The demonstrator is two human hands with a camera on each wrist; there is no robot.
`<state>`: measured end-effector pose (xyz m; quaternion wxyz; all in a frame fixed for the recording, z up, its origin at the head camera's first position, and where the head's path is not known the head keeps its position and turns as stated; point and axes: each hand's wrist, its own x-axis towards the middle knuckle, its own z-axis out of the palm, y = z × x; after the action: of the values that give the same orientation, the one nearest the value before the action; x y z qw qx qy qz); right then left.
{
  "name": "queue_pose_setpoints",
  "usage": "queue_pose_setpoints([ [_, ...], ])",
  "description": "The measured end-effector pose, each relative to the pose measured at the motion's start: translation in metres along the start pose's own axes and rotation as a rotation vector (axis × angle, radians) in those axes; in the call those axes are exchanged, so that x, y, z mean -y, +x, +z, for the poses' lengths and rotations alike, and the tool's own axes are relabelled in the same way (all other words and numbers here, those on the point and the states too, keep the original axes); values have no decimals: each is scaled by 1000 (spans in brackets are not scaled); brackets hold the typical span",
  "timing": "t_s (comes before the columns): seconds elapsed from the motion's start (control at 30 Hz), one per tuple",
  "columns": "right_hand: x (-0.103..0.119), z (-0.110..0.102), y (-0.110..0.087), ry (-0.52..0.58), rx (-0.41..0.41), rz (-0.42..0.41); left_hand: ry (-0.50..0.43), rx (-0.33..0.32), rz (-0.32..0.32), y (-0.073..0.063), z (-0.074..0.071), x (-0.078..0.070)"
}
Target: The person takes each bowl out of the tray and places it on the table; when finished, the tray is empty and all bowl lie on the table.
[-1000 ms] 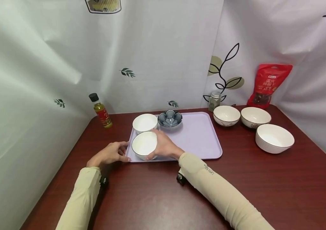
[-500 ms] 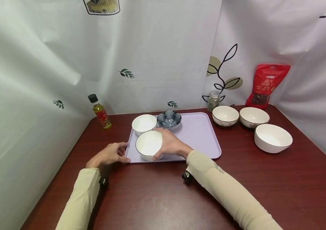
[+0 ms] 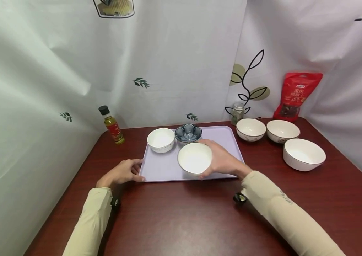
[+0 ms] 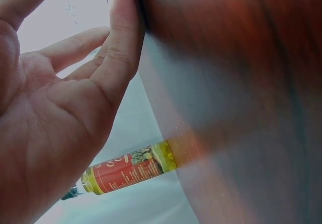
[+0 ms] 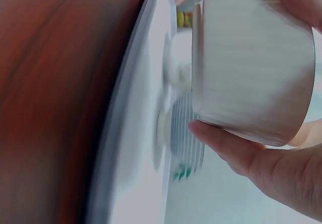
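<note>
while a white bowl (image 3: pixel 195 158) hangs above the tray (image 3: pixel 160 166) near its front edge, grasped by the right hand (image 3: pixel 221 160), the left hand (image 3: pixel 121 172) rests loosely against the front-left corner; a second white bowl (image 3: pixel 161 140) stands at the back-left corner, a dark petal-shaped bowl (image 3: pixel 188 133) beside it along the back edge

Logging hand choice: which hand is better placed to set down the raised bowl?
Likely the right hand: it grips the white bowl above the lilac tray. The left hand, holding no bowl, is at the tray's left edge.
</note>
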<state>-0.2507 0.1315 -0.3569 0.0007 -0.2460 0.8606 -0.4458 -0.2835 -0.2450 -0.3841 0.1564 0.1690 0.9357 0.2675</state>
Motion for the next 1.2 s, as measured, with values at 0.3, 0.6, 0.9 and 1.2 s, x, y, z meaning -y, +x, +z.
queue_pose_setpoints([
  [0.3, -37, -49, -51, -86, -101, 101, -7, -13, -2, -3, 2, 5],
  [0.6, -67, -89, -90, -186, -155, 301, -39, -10, -4, -11, 8, 7],
  [0.9, -79, -104, -96, -166, -214, 389, -38, -21, 22, -7, 2, 3],
  [1.2, -89, -105, -95, -108, -255, 429, -11, -6, 25, -3, 1, 2],
])
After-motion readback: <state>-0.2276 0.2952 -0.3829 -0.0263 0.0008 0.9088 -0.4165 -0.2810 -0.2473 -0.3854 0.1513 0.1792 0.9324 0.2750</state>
